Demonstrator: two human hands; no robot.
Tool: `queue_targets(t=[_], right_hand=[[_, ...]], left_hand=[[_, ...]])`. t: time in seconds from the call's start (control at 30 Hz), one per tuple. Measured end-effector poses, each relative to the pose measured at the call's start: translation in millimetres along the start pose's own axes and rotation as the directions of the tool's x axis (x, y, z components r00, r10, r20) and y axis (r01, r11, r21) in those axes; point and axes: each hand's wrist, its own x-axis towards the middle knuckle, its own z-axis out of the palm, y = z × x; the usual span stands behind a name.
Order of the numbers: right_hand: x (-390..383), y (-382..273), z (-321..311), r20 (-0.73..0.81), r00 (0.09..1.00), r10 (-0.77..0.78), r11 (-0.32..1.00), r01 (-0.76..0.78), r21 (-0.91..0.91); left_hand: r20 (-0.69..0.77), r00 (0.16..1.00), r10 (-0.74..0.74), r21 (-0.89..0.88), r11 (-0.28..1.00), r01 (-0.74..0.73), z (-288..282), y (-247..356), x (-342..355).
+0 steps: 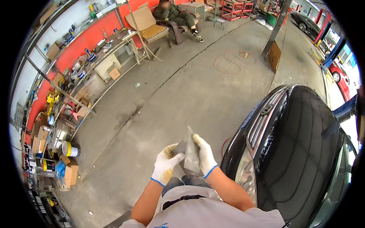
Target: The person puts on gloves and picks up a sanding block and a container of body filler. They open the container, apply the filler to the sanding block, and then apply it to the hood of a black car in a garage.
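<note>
My left hand [167, 163], in a white work glove with a blue cuff, is closed on a dark grey flat plate [180, 147] in front of my waist. My right hand [204, 154], gloved the same way, grips a lighter grey flat blade [192, 159]. This blade tapers to a point at its far end and is broad at the near end. The two grey pieces overlap between my hands, and my left thumb lies close to the blade. My fingers behind the pieces are hidden.
A black car [300, 152] stands close on my right. Along the left wall runs a cluttered workbench [100, 53], with a paint bucket [71, 149] and an open cardboard box [71, 171] nearby. A coiled hose [228, 66] lies on the floor ahead. Another person [176, 17] sits far back.
</note>
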Motion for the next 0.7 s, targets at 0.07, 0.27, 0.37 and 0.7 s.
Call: queue_targets(t=[0.07,0.27,0.37,0.7], right_hand=[[8.6,-52.6,-5.1,-0.095,0.982,-0.162,0.987,0.163,0.002],[45.8,-138.6,-10.4,-0.121,0.838,-0.532,0.799,0.45,-0.399],[87.8,-186.7,1.6,-0.212,0.748,-0.629,0.767,0.551,-0.33],[195.0,-373.4,51.4,-0.373,0.52,-0.769,0.635,0.557,-0.535]], left_hand=[[-0.049,0.997,0.064,0.003,0.998,-0.064,10.4,20.0,39.4],[-0.121,0.98,0.155,-0.025,0.987,-0.159,73.2,65.5,167.8],[0.038,0.993,0.112,0.035,0.993,-0.113,112.8,79.0,227.4],[0.321,0.859,0.398,0.688,0.525,-0.501,243.0,188.1,428.7]])
